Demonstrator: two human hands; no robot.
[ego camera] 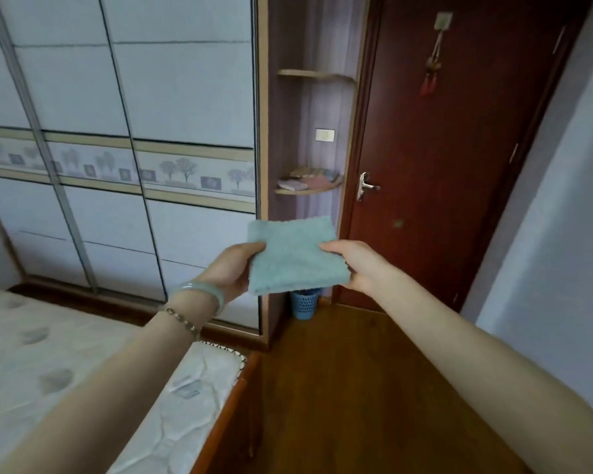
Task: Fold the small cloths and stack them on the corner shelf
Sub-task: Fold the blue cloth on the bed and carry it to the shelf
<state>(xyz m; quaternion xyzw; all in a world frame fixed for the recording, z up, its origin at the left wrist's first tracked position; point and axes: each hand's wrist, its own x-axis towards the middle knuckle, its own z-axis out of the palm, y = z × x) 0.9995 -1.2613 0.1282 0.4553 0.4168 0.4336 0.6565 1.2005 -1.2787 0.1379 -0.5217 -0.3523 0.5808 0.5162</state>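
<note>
A folded light-green cloth [295,256] is held flat in the air in front of me, a little below the corner shelf. My left hand [231,271] grips its left edge and my right hand [356,265] grips its right edge. The corner shelf [310,190] juts from the wardrobe's end panel beside the door; several folded cloths [308,177], pinkish and patterned, lie on it. A higher corner shelf [317,74] shows nothing on top from this angle.
A sliding-door wardrobe [117,131] fills the left wall. A dark red door [442,148] with a metal handle [365,186] stands to the right. A blue basket [303,302] sits on the wooden floor below the cloth. A mattress [83,371] lies at lower left.
</note>
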